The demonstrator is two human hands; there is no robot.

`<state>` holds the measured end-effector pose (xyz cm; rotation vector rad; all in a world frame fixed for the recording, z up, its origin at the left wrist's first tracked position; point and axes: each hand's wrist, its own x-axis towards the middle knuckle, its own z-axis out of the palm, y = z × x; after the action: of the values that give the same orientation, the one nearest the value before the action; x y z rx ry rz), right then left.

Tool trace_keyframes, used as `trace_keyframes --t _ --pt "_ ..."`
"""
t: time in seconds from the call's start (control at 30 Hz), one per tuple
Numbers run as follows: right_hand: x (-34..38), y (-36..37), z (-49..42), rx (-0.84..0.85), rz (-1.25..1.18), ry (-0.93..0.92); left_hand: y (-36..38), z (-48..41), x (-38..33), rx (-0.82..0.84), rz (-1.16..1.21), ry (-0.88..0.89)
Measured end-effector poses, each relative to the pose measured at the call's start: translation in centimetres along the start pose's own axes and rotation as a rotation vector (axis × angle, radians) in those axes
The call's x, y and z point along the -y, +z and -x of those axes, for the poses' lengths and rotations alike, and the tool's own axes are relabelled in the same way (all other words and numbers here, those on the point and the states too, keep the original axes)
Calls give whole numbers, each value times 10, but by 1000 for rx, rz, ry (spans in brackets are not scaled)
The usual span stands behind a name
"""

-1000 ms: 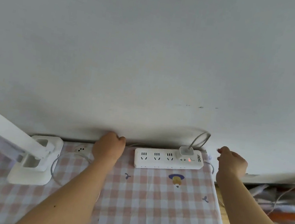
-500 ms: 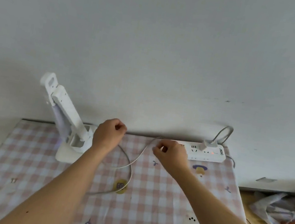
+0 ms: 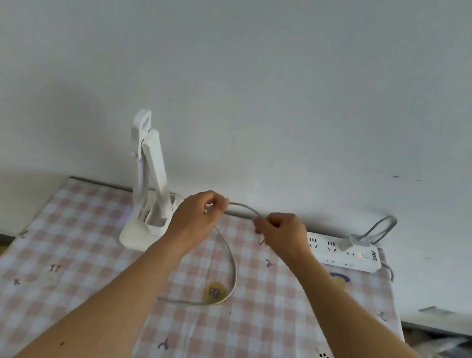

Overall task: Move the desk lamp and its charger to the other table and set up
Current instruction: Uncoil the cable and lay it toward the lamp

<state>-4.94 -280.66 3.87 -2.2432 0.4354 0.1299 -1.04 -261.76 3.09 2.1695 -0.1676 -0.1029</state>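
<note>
Both hands pinch the same white cable (image 3: 243, 207), and each grip is closed on it. Left hand (image 3: 197, 222) holds the cable between thumb and fingertips at its own upper right, fingers curled in. Right hand (image 3: 281, 235) pinches it at its upper left, knuckles facing the camera. Between the two grips the cable arches upward in a short bow, clear of the table (image 3: 65, 261).

Below the left grip the cable drops in a long loose loop that lies on the checked cloth, curving down toward the camera and back to the left under the left forearm. Where that end goes is hidden by the arm.

Just left of the left grip, and touching the wrist in the view, stands the white desk lamp (image 3: 147, 193), its base flat on the cloth near the wall, its folded arm rising steeply and leaning slightly left.

Right of the right grip, along the back edge of the table, lies a white power strip (image 3: 342, 253) with a red light showing. A white charger (image 3: 355, 241) is plugged into it near its far end, and a grey lead loops up from the charger against the wall.
</note>
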Motion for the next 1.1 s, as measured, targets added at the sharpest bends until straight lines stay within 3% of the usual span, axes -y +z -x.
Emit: trace_keyframes --t 0.23,0.53,0.8,0.9,1.0,1.1 --pt "-14 -82 -13 -189 -406 96 32 -13 -20 198 -18 -45" --pt "-46 -152 -28 -306 -563 99 88 -28 -50 255 -71 -5" --pt "-69 -175 -37 -259 -362 159 132 -40 -66 160 -252 -20" --pt "-84 -177 -40 -239 -69 187 137 -43 -66 45 -271 -30" --pt "-96 -175 -43 -273 226 205 135 -49 -61 -35 -543 144" --pt "-91 -165 -46 -418 328 53 130 -55 -53 -24 -689 234"
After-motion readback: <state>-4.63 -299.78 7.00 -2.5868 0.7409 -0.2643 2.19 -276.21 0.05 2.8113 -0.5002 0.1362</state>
